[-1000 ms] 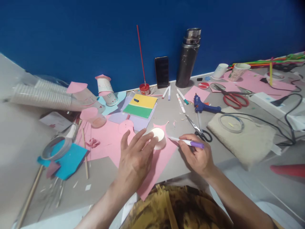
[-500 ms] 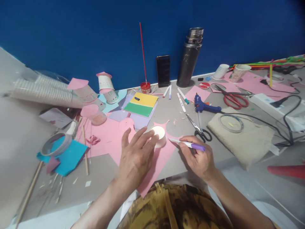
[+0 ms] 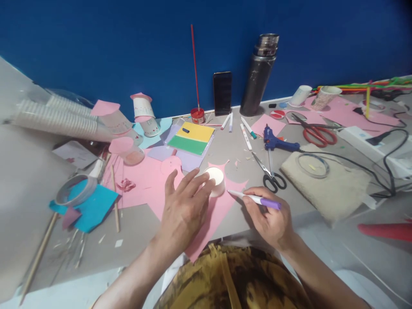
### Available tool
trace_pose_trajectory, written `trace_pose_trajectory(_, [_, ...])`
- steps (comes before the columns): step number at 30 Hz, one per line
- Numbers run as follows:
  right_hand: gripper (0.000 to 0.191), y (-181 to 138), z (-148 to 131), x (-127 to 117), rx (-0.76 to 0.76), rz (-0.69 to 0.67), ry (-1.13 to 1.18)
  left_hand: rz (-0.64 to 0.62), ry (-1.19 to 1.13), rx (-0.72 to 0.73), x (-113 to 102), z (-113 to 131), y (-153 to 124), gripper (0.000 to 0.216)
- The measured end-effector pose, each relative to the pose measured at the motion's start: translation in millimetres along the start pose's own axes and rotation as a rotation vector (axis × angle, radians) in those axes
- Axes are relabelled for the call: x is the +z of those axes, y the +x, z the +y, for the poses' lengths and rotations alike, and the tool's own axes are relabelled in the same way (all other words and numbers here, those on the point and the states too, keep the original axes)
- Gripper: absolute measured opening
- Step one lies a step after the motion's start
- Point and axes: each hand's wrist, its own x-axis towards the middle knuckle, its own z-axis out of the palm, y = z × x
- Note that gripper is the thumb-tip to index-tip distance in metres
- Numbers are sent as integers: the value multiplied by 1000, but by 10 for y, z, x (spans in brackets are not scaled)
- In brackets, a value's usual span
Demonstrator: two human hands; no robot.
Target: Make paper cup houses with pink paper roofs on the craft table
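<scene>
My left hand lies on a pink paper sheet with its fingers stretched out, the fingertips touching an upturned white paper cup. My right hand grips a white marker with a purple end. The marker's tip points left and rests on the pink sheet just right of the cup. The cup stands bottom up on the sheet, near a curved cut-out in the paper's far edge.
Black-handled scissors, a blue glue gun with its cable, red scissors, a steel flask, a phone, loose markers, stacked paper cups, a tape roll and coloured paper crowd the grey table.
The view has shifted slightly. My left hand's fingers have slid a little off the cup's top toward its left side. The marker stays at the cup's right.
</scene>
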Motion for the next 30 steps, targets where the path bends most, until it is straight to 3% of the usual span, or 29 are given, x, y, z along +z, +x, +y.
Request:
trace_pose_trajectory(20, [6, -57, -188, 145, 22, -90, 155, -17, 0, 11, -5, -13, -17, 30])
trace_pose_trajectory(26, [6, -48, -115, 37, 43, -67, 98, -11, -13, 11, 3, -18, -23, 28])
trace_pose_trajectory(30, [5, -49, -29, -71, 112, -25, 68, -29, -26, 2, 14, -32, -42, 40])
